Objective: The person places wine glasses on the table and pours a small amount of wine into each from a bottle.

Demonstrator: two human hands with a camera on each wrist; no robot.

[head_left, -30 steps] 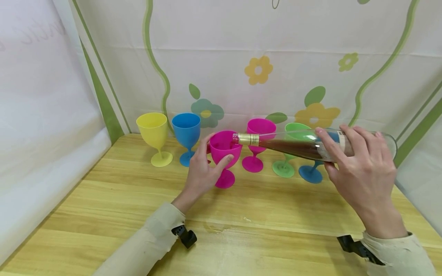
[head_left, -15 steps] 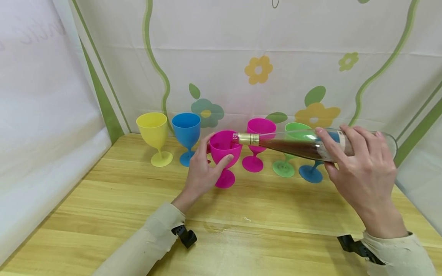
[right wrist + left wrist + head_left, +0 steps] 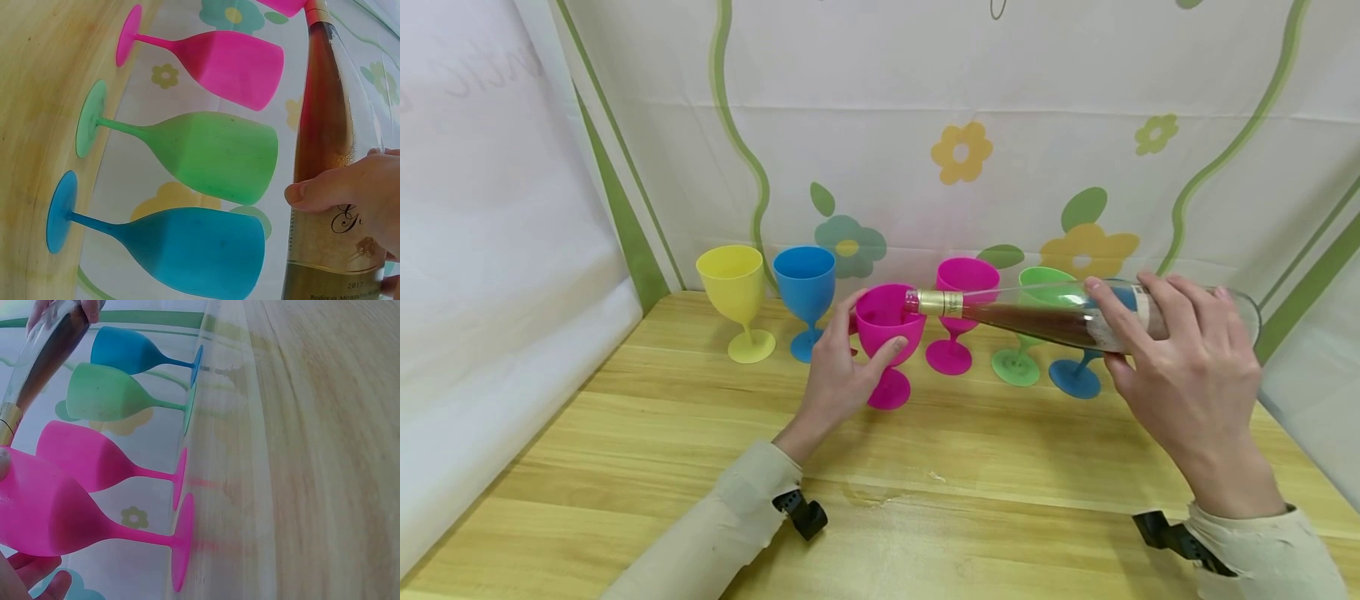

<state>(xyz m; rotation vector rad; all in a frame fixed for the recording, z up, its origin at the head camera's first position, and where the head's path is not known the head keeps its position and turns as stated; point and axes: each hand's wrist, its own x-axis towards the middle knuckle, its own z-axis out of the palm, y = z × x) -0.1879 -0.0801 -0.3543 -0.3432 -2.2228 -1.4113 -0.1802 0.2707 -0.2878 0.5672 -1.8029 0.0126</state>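
Observation:
A pink plastic goblet [image 3: 880,336] stands upright on the wooden table, and my left hand [image 3: 841,360] holds its bowl, thumb in front and fingers around the far side. My right hand [image 3: 1195,362] grips a clear glass wine bottle [image 3: 1026,321] by its body. The bottle lies nearly level, with reddish-brown wine along its lower side. Its gold-collared mouth is over the rim of the held goblet, and reddish liquid shows at the mouth. In the right wrist view, my thumb [image 3: 312,194] presses beside the bottle's label [image 3: 331,269].
Along the back stand a yellow goblet [image 3: 730,287], a blue goblet [image 3: 805,287], another pink goblet [image 3: 967,271], a green goblet [image 3: 103,394] and a second blue goblet [image 3: 194,250]. A flowered white curtain [image 3: 865,150] hangs behind the table [image 3: 985,500]. Something red is mostly hidden behind my left hand.
Hardly anything differs: both hands, the held goblet and the tilted bottle keep their places.

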